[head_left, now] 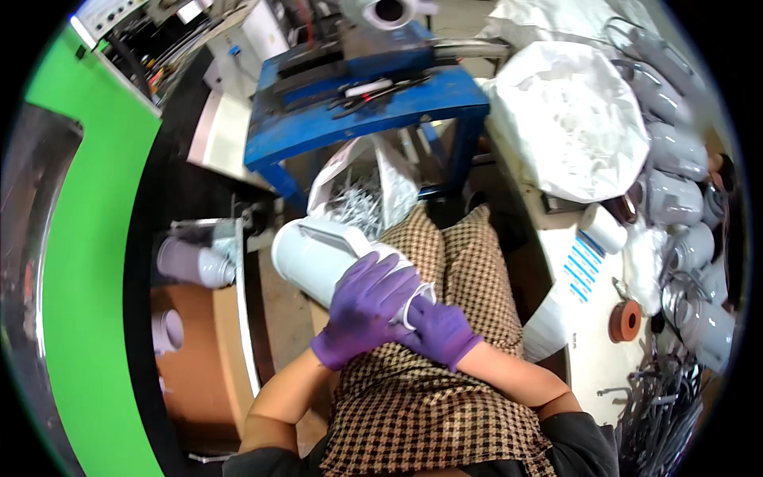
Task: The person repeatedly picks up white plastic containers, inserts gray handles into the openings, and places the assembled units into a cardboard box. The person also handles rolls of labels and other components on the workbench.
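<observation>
Glossy white plastic jug with a loop handle (314, 254) slants over the brown-checked cloth lap (445, 405); purple-gloved left hand (369, 302) wraps its narrow end, probably to steady it. Purple-gloved right hand (441, 332) is at the rim, fingers kinda hidden, can't tell its grip. White sack of pale shavings (395, 191) sits within reach beyond.

The left side is being filled by a smooth, bright green flat surface (91, 278), its inner edge being bordered by a matt black strip (143, 342). Near the top left corner, white light is being given off by a slim glowing strip (82, 32). Beyond the middle, a blue-painted metal tabletop (449, 91) is being carried on straight blue legs, beside a pale grey metal cabinet (236, 63). The right side is being lined by a long white tabletop (592, 378). Between them, a dull grey-brown floor (278, 326) is being partly exposed.
</observation>
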Demonstrator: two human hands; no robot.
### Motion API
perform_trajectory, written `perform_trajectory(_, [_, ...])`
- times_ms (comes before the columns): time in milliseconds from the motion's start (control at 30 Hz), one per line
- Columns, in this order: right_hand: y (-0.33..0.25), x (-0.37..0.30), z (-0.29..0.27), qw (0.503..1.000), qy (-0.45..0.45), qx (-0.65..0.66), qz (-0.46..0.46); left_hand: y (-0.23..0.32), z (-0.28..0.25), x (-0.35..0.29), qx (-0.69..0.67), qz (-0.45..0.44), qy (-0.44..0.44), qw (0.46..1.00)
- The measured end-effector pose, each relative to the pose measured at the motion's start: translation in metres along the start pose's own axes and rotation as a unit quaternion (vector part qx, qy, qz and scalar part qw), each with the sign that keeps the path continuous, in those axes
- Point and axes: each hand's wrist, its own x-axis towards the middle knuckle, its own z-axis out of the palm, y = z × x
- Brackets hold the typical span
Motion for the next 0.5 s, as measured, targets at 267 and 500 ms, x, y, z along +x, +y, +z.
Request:
perform_trajectory(267, [0.0, 0.011, -0.012, 0.987, 0.024, 0.151, 0.048, -0.016, 0.015, 0.02, 0.021, 0.098, 0.011, 0.995])
perform_trajectory(500, [0.009, 0.031, -0.089, 0.946, 0.071, 0.316, 0.013, -0.082, 0.017, 0.032, 0.0, -0.023, 0.131, 0.991])
